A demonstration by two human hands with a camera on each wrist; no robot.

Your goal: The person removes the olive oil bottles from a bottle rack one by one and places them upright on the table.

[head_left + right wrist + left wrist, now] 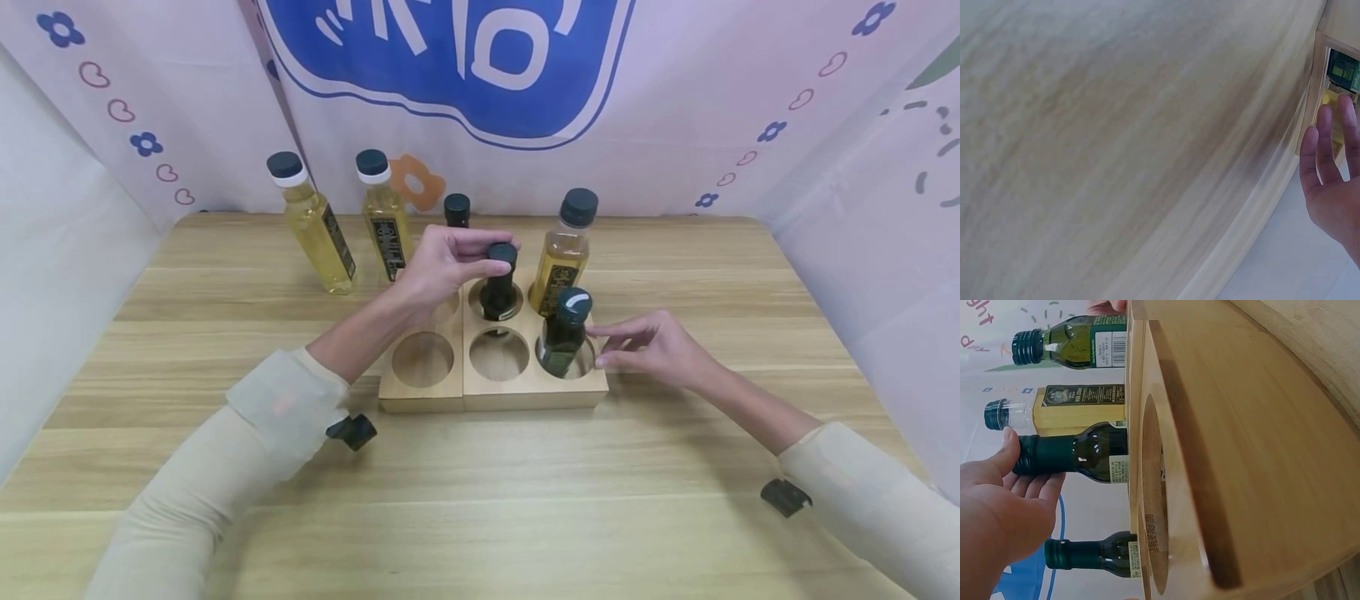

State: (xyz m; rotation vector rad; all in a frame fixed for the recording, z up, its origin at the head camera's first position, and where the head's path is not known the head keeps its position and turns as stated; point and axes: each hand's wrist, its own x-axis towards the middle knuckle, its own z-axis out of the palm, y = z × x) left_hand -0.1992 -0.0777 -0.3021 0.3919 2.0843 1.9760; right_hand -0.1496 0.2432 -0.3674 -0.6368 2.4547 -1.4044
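A wooden bottle holder point(536, 398) with round holes stands mid-table. My left hand point(442, 265) holds a dark green oil bottle point(497, 287) by its capped neck, in the back middle hole. In the left wrist view, the thumb of the left hand point(1004, 512) lies against the cap, with fingers behind the neck. Another dark green bottle point(561, 340) leans in the front right hole. Beside it is my right hand point(660, 348), fingers extended near the bottle and holder edge. In the right wrist view, the right hand point(1338, 200) has nearly straight fingers.
A golden oil bottle point(558, 267) stands in the back right hole. Two more yellow oil bottles, one far left point(322, 237) and one nearer point(386, 229), stand behind the holder's left side. A dark-capped bottle point(457, 210) is partly hidden behind my left hand. A printed cloth point(675, 125) hangs behind.
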